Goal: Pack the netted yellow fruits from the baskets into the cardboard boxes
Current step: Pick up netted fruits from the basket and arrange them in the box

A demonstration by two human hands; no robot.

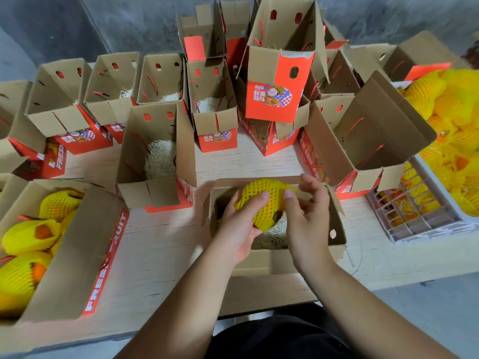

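A yellow netted fruit [264, 203] sits above the open cardboard box [337, 244] in front of me, over its pale straw padding. My left hand [238, 226] cups the fruit from below and the left, thumb curled on top. My right hand [308, 211] pinches its right side with thumb and fingers. A white plastic basket [414, 224] at the right holds several netted fruits [451, 104]. The box [77, 255] at the near left is filled with netted fruits [28, 237].
Many open red-and-brown cardboard boxes [158, 156] with straw padding crowd the wooden table [160, 239]. A tall stacked box [272, 99] stands behind the middle. A large open box [363, 141] lies between my box and the basket.
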